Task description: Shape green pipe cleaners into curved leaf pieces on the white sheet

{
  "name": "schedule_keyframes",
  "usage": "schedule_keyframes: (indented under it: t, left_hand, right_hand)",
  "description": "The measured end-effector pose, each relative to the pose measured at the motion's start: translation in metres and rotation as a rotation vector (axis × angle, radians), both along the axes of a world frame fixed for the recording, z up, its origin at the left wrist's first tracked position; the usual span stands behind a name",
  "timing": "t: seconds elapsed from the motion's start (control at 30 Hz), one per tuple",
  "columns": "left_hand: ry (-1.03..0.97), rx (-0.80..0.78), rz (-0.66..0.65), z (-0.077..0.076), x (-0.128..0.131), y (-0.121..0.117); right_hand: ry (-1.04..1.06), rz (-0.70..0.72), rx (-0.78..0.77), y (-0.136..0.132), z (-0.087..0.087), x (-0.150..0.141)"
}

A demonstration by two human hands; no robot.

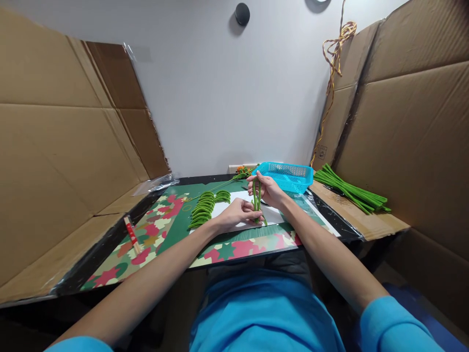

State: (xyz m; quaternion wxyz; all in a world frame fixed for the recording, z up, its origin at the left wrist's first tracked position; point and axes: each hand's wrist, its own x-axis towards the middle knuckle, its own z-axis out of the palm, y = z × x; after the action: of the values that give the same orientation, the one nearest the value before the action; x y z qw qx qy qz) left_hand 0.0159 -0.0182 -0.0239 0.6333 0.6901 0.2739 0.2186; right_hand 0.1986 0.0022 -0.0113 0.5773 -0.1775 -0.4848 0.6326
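Note:
A bent green pipe cleaner [257, 196] stands between my hands over a white sheet [240, 196], its strands running nearly upright side by side. Fingers of my right hand [269, 189] pinch its upper end. Lower down, my left hand [240, 212] grips the bottom part between thumb and fingers. Left of my hands lies a column of curved green pipe cleaner pieces [202, 209], packed close together. A smaller group of curved pieces [222, 196] rests beside the top of that column.
Behind my right hand sits a blue plastic basket [299, 187]. Straight green pipe cleaners [351, 189] lie bundled on cardboard at the right. An orange flower [242, 170] with a long stem is at the back. A red-banded wooden stick [132, 234] lies left. Cardboard walls [414, 127] flank the table.

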Motion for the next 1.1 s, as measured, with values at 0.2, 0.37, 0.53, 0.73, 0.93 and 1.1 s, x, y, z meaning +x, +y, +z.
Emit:
schedule_keyframes:
  t: [0.2,0.37,0.53,0.73,0.93,1.1]
  left_hand:
    - [-0.012,0.003,-0.005,-0.0005,0.0008,0.0]
    - [-0.017,0.02,-0.02,-0.0009,0.0013,0.0002]
    - [-0.002,0.064,-0.013,-0.0027,0.0008,0.0019]
    - [0.0,0.081,-0.009,-0.0054,0.0011,0.004]
    - [0.001,0.077,-0.003,-0.0048,0.0013,0.003]
    - [0.018,0.097,-0.01,-0.003,0.0025,0.0008]
  right_hand:
    - [-0.004,-0.02,-0.013,-0.0015,0.001,0.0025]
    - [-0.004,-0.033,0.013,-0.0024,0.0006,0.0013]
    - [0.002,-0.043,0.022,-0.0021,0.0001,0.0021]
    - [0.008,-0.086,0.035,-0.0021,-0.0001,0.006]
    - [0.03,-0.1,0.054,-0.0009,-0.0027,0.0069]
    - [0.046,-0.112,0.046,0.0016,-0.0049,0.0077]
